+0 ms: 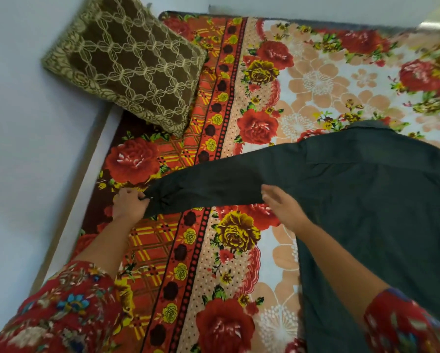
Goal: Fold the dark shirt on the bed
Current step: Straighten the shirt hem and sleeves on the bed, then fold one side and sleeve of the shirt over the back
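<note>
The dark shirt lies spread on the flowered bed cover, its body at the right and one long sleeve stretched out to the left. My left hand grips the cuff end of that sleeve near the bed's left edge. My right hand holds the lower edge of the sleeve close to the armpit, fingers curled under the cloth. The shirt's collar points toward the far side of the bed. The shirt's right part runs out of view.
A brown patterned cushion lies at the bed's far left corner. The pale floor runs along the bed's left edge. My own red flowered sleeves fill the lower corners.
</note>
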